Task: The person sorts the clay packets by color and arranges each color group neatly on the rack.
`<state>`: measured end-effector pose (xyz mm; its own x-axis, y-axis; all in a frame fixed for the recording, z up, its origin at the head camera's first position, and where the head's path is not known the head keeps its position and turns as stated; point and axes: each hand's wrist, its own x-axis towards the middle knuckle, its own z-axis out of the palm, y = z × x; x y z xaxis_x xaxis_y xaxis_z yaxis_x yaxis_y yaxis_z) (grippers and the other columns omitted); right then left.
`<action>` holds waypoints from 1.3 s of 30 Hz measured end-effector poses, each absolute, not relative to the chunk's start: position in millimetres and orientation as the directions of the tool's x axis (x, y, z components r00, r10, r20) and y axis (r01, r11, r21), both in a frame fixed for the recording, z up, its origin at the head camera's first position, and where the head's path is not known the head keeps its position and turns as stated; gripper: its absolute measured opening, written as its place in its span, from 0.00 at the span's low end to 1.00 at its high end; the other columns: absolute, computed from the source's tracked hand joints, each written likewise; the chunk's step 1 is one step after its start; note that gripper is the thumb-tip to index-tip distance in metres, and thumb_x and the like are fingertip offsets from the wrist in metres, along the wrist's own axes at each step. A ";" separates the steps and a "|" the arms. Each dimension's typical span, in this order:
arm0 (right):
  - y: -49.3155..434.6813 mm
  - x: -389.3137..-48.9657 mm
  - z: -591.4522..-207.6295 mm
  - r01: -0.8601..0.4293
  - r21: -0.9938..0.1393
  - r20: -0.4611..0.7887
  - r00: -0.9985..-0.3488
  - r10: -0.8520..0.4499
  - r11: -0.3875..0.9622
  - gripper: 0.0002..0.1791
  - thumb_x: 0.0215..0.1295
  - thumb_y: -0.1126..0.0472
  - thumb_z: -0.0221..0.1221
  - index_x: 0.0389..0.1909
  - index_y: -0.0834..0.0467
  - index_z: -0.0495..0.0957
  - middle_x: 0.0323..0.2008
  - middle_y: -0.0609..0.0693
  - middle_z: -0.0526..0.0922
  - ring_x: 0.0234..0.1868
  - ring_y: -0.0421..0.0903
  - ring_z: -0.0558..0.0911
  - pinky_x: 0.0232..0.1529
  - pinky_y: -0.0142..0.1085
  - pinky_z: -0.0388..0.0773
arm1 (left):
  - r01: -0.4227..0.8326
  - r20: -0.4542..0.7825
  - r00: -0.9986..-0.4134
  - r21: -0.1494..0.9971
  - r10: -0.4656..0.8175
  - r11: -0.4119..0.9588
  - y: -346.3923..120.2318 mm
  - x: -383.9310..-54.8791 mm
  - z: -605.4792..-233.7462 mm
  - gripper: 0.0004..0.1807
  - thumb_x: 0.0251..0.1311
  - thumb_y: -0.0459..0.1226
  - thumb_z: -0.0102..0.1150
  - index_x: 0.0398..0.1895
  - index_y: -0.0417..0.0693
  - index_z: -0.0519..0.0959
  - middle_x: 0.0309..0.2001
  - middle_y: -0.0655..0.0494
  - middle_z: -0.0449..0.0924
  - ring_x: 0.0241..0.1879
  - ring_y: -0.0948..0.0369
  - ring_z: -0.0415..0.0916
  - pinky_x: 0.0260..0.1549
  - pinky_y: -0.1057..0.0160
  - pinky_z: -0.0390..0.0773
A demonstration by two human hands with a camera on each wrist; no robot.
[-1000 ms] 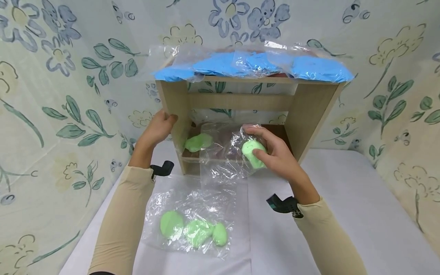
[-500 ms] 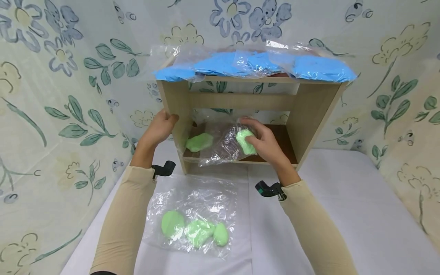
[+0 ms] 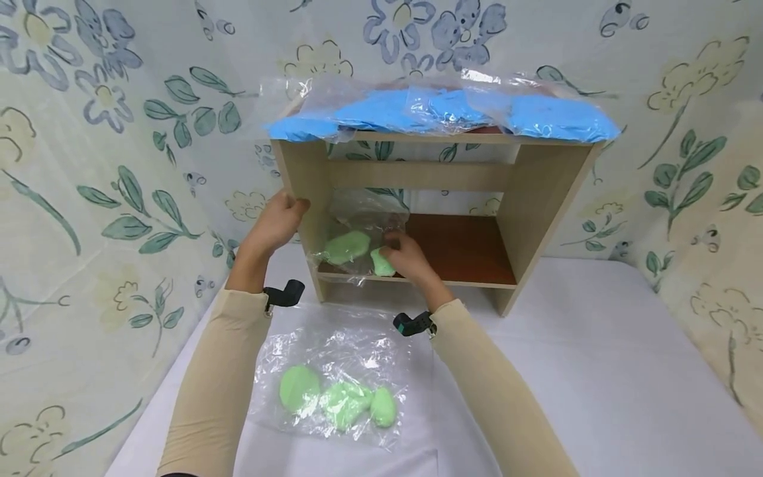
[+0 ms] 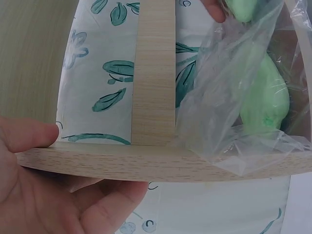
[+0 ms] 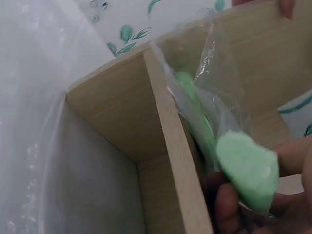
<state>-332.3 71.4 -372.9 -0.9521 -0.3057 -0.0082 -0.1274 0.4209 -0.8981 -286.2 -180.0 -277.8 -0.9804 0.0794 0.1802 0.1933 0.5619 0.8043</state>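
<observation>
My left hand (image 3: 277, 222) grips the left side panel of a small wooden shelf unit (image 3: 539, 199); the left wrist view shows thumb and fingers on either side of the panel's edge (image 4: 112, 161). Inside the unit, my right hand (image 3: 411, 258) pinches a light green, soft-looking lump (image 3: 382, 262) together with clear plastic film (image 3: 366, 209). Another flattened green lump (image 3: 348, 247) lies to its left on the brown shelf board (image 3: 459, 248), and the film spreads over it. In the right wrist view, fingers are around the nearer lump (image 5: 248, 170); some fingertips are hidden.
On the white-covered table (image 3: 596, 358), in front of the unit, lies a clear plastic bag (image 3: 334, 341) with 3 green lumps (image 3: 299, 389). Blue material (image 3: 417, 109) in clear plastic covers the unit's top. Floral cloth (image 3: 143, 159) hangs behind and beside it.
My right hand has moved left within the unit, carrying the green lump and film toward the other green lump. The left hand keeps its grip on the side panel.
</observation>
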 end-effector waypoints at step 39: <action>44.1 -304.1 -397.2 -0.535 -0.084 0.229 -0.832 -0.506 0.841 0.29 0.75 0.47 0.48 0.73 0.50 0.64 0.75 0.51 0.64 0.74 0.59 0.63 0.68 0.62 0.65 | 0.226 0.203 -0.974 0.803 0.104 0.551 -180.7 -284.8 -280.5 0.32 0.74 0.39 0.33 0.80 0.56 0.45 0.77 0.44 0.55 0.73 0.39 0.59 0.66 0.34 0.66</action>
<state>-304.1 44.1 -397.2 -0.8316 -0.5057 0.2294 -0.5345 0.8410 -0.0836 -284.8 -180.7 -280.5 -0.9737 0.1036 0.2028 0.2259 0.5511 0.8033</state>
